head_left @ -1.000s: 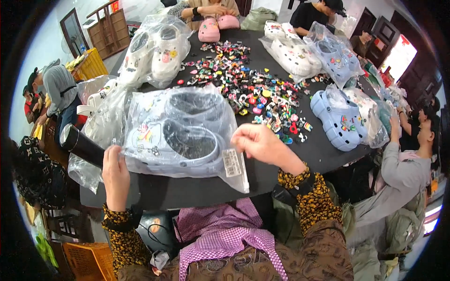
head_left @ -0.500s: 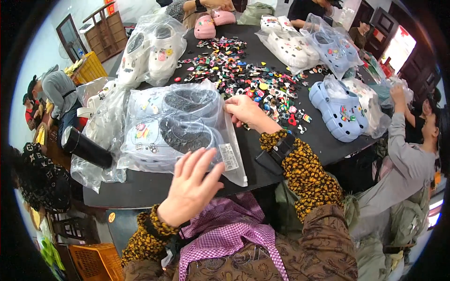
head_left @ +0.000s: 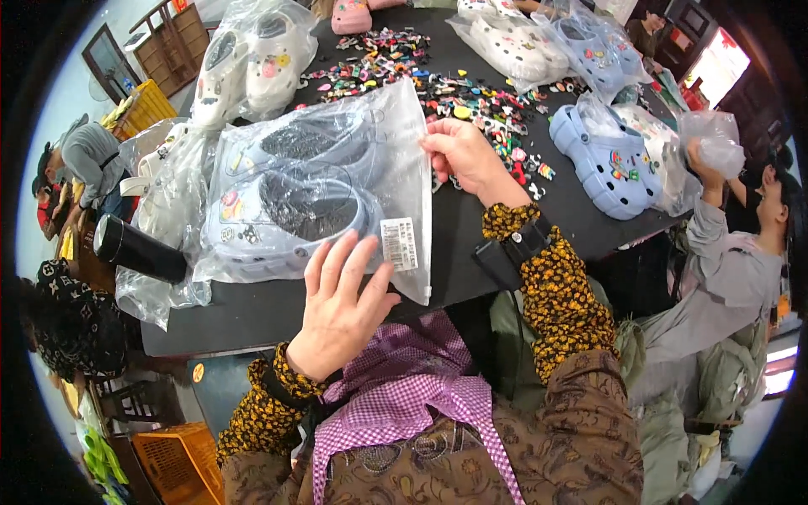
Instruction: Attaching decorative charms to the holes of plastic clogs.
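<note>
The right hand (head_left: 463, 158) pinches the side edge of a big clear bag (head_left: 408, 181) between thumb and fingers. It holds the edge nearer to its far end. The left hand (head_left: 341, 305) is spread out flat, back up, and grips nothing. Its fingertips are at the near side of the bag, but I cannot tell if they touch it or sit just above it.

The bag lies to the left of the right hand, and in front of the left hand. Inside are two light blue shoes (head_left: 252, 220), side by side. They lie the long way from left to right, with toes away from the right hand and heels toward it. The right hand is nearer to the bag's edge. The left hand is nearer to the heel of the close shoe.

A white sticker (head_left: 400, 244) is just past the left fingertips, to their right. Small bright charms (head_left: 461, 111) lie beyond the right hand on the black table (head_left: 461, 257). Another blue shoe (head_left: 608, 168) sits to that hand's right. A black tube (head_left: 139, 250) lies well to the left of the left hand.
</note>
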A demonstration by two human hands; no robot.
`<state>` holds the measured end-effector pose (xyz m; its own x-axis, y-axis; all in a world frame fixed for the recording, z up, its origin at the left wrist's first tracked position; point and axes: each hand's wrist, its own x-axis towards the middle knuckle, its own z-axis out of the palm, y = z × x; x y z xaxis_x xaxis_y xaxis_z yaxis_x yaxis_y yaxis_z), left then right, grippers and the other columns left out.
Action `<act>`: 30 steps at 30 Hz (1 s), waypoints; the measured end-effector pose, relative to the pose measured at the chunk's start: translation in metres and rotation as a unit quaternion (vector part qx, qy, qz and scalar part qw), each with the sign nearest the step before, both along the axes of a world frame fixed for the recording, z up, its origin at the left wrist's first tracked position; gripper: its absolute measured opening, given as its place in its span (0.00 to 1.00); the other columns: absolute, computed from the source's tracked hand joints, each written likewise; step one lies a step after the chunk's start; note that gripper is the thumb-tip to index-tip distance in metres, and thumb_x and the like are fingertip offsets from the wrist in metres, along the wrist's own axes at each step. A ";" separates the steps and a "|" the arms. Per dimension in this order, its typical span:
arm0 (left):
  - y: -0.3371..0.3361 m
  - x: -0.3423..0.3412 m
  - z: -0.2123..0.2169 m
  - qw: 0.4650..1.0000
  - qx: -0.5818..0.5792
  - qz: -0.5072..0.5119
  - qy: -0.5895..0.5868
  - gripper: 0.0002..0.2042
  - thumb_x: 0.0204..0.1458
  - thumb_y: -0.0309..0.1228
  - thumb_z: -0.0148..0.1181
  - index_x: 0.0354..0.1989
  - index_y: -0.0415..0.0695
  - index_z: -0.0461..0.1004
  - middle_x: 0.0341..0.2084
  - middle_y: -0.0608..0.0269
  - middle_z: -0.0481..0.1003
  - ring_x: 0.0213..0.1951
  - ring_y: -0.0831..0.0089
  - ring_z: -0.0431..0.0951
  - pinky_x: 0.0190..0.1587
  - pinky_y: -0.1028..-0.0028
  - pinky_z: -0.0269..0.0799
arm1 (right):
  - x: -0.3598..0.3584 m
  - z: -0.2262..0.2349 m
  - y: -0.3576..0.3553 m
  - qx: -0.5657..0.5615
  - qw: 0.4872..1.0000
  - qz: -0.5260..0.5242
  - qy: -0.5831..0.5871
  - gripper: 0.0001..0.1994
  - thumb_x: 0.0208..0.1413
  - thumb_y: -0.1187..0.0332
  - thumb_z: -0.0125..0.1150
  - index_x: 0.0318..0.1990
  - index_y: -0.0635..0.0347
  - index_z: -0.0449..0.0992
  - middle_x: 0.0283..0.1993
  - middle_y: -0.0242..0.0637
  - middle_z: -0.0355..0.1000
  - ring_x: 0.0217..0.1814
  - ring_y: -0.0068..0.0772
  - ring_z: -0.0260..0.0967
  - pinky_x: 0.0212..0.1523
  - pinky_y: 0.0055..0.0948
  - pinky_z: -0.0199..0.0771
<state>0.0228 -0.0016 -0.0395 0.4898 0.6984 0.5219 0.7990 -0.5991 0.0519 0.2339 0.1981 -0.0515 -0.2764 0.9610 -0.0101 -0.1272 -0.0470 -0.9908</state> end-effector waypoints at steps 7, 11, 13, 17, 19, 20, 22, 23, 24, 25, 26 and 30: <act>-0.009 0.008 -0.010 0.996 -0.004 -0.074 -0.042 0.19 0.35 0.33 0.71 0.36 0.44 0.72 0.37 0.61 0.70 0.43 0.60 0.71 0.44 0.61 0.64 | 0.009 0.004 -0.068 0.022 0.964 0.131 -0.232 0.15 0.59 0.59 0.58 0.44 0.61 0.74 0.30 0.30 0.75 0.21 0.14 0.66 0.17 0.16 0.64; -0.011 0.014 -0.012 0.995 -0.020 -0.098 -0.016 0.16 0.40 0.34 0.68 0.36 0.41 0.73 0.34 0.61 0.68 0.41 0.62 0.70 0.43 0.64 0.65 | 0.010 0.005 -0.116 -0.019 0.962 0.191 -0.192 0.27 0.56 0.66 0.62 0.61 0.63 0.61 0.32 0.32 0.76 0.23 0.15 0.67 0.22 0.16 0.66; -0.011 0.018 -0.014 0.995 -0.016 -0.095 -0.008 0.15 0.40 0.34 0.67 0.35 0.41 0.73 0.33 0.61 0.68 0.41 0.63 0.70 0.43 0.65 0.65 | 0.011 0.005 -0.135 0.002 0.961 0.208 -0.184 0.36 0.55 0.71 0.61 0.69 0.64 0.49 0.34 0.34 0.77 0.26 0.17 0.68 0.27 0.19 0.69; -0.009 0.018 -0.024 0.997 -0.004 -0.077 0.026 0.10 0.40 0.32 0.61 0.30 0.41 0.73 0.29 0.62 0.66 0.37 0.66 0.69 0.39 0.68 0.64 | 0.004 -0.010 -0.157 0.038 0.978 0.157 -0.133 0.38 0.53 0.77 0.57 0.70 0.67 0.44 0.30 0.40 0.76 0.28 0.21 0.70 0.28 0.25 0.70; -0.008 0.018 -0.024 0.996 0.016 -0.071 0.046 0.07 0.41 0.30 0.56 0.28 0.41 0.73 0.28 0.63 0.65 0.34 0.68 0.68 0.39 0.70 0.64 | 0.002 -0.013 -0.160 0.014 0.978 0.164 -0.130 0.38 0.54 0.78 0.57 0.70 0.65 0.43 0.33 0.39 0.76 0.30 0.19 0.69 0.30 0.22 0.70; -0.008 0.018 -0.024 0.997 0.020 -0.058 0.045 0.07 0.41 0.30 0.56 0.28 0.41 0.73 0.28 0.63 0.65 0.34 0.68 0.68 0.39 0.70 0.64 | -0.001 -0.013 -0.161 -0.016 0.979 0.159 -0.126 0.38 0.56 0.79 0.56 0.71 0.63 0.42 0.36 0.37 0.75 0.31 0.17 0.68 0.31 0.20 0.71; -0.008 0.017 -0.027 0.998 0.001 -0.054 0.035 0.10 0.39 0.32 0.62 0.30 0.43 0.73 0.28 0.64 0.65 0.35 0.67 0.69 0.38 0.68 0.65 | -0.005 -0.010 -0.163 -0.001 0.979 0.158 -0.127 0.35 0.56 0.80 0.55 0.69 0.63 0.47 0.34 0.35 0.74 0.30 0.16 0.67 0.30 0.19 0.70; -0.008 0.016 -0.028 0.998 0.009 -0.053 0.040 0.09 0.40 0.32 0.62 0.29 0.43 0.72 0.28 0.64 0.65 0.34 0.67 0.69 0.38 0.68 0.64 | -0.006 -0.012 -0.163 -0.003 0.983 0.144 -0.112 0.33 0.56 0.80 0.55 0.68 0.63 0.49 0.34 0.34 0.73 0.30 0.16 0.67 0.30 0.18 0.69; -0.007 0.016 -0.027 0.998 0.015 -0.043 0.040 0.09 0.40 0.32 0.62 0.29 0.43 0.72 0.28 0.64 0.65 0.34 0.67 0.69 0.38 0.68 0.64 | -0.006 -0.014 -0.164 -0.005 0.987 0.129 -0.097 0.31 0.56 0.80 0.55 0.66 0.63 0.51 0.34 0.32 0.73 0.30 0.16 0.67 0.29 0.18 0.68; -0.007 0.015 -0.025 0.999 0.015 -0.045 0.018 0.09 0.40 0.31 0.62 0.29 0.43 0.72 0.27 0.64 0.65 0.34 0.67 0.68 0.38 0.68 0.64 | -0.005 -0.017 -0.167 0.043 0.989 0.099 -0.101 0.26 0.54 0.81 0.57 0.61 0.63 0.60 0.35 0.32 0.72 0.30 0.17 0.67 0.30 0.18 0.69; -0.007 0.015 -0.023 0.999 0.016 -0.048 -0.005 0.09 0.41 0.31 0.62 0.29 0.43 0.72 0.27 0.64 0.65 0.34 0.67 0.68 0.38 0.68 0.64 | -0.004 -0.017 -0.169 0.049 0.988 0.107 -0.102 0.26 0.54 0.81 0.57 0.61 0.63 0.60 0.35 0.32 0.72 0.30 0.17 0.67 0.30 0.18 0.69; -0.005 0.011 -0.015 0.998 -0.002 -0.033 -0.058 0.07 0.41 0.28 0.62 0.29 0.43 0.72 0.27 0.63 0.66 0.33 0.66 0.68 0.37 0.68 0.63 | -0.006 -0.007 -0.167 0.331 0.910 0.027 -0.249 0.16 0.48 0.82 0.60 0.46 0.63 0.75 0.42 0.43 0.72 0.37 0.39 0.72 0.39 0.31 0.73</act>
<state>0.0340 -0.0069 -0.0546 0.4707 0.6696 0.5746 0.7467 -0.6492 0.1448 0.2281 0.0307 -0.0584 -0.4421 0.7872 0.4300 0.3293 0.5884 -0.7385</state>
